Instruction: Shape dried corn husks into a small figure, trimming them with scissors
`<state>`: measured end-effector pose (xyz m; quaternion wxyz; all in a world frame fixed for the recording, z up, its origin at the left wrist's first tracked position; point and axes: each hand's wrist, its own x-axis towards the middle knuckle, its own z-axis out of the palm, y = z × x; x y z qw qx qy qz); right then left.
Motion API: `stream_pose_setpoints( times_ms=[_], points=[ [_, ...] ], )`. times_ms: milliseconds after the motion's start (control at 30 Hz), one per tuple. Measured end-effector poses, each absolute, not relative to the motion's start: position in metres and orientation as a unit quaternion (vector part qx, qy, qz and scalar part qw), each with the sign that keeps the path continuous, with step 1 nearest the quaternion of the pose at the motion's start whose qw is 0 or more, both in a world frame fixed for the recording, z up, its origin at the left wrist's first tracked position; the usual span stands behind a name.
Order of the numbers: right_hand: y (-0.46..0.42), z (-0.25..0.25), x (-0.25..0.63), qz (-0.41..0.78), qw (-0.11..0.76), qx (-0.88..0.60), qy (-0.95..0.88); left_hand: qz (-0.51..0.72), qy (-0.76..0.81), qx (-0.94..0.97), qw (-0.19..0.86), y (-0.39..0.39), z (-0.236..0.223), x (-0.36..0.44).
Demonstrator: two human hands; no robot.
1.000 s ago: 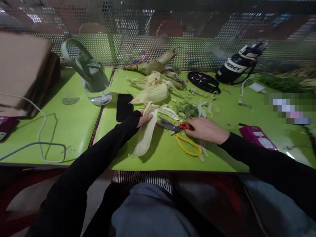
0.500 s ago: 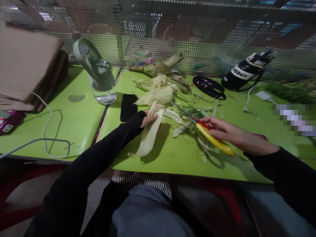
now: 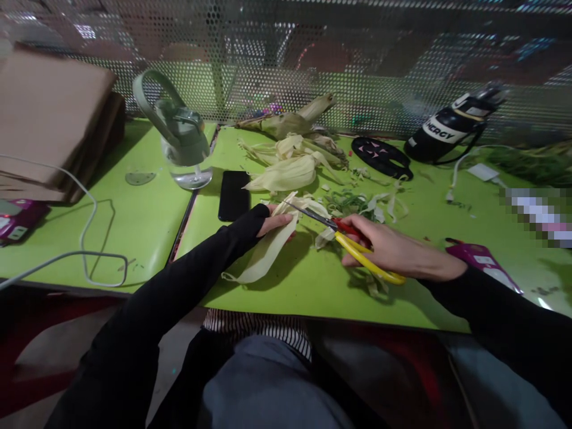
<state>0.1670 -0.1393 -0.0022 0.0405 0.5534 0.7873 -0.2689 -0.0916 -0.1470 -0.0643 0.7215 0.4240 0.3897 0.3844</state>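
Note:
My left hand (image 3: 276, 224) pinches a long pale corn husk (image 3: 263, 256) near its upper end; the rest droops down to the left over the table. In my right hand (image 3: 373, 241) is a pair of scissors (image 3: 364, 259) with red and yellow handles. The blades point left and lie at the top of the held husk, just above my left fingers. Whether they have cut into it I cannot tell. Behind both hands rests a pile of corn husks (image 3: 286, 173). Green and pale scraps (image 3: 346, 202) lie beyond the scissors.
A black phone (image 3: 234, 196) lies by my left wrist. Farther back stand a clear bottle with a green lid (image 3: 185, 143) and a leaning black bottle (image 3: 447, 131). A black palette-shaped piece (image 3: 379, 158), brown paper bags (image 3: 53, 113) and a purple packet (image 3: 480, 262) are around.
My right hand has brought the scissors left and toward me, their blades now at the husk's upper end. The held husk tilts more to the left. The purple packet has come into fuller view.

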Motion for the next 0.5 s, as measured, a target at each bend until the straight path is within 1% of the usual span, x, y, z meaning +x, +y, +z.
stream_pose_setpoints(
  times_ms=[133, 267, 500],
  points=[
    [-0.137, -0.004, 0.165, -0.248, 0.049, 0.533, 0.808, 0.378, 0.384, 0.438, 0.719, -0.143, -0.070, -0.093],
    [-0.138, -0.005, 0.165, -0.231, 0.049, 0.511, 0.827, 0.339, 0.382, 0.461, 0.726, -0.133, -0.081, -0.096],
    [-0.145, -0.011, 0.170, -0.242, -0.037, 0.466, 0.850, 0.307, 0.395, 0.491, 0.713, -0.132, -0.081, -0.100]
  ],
)
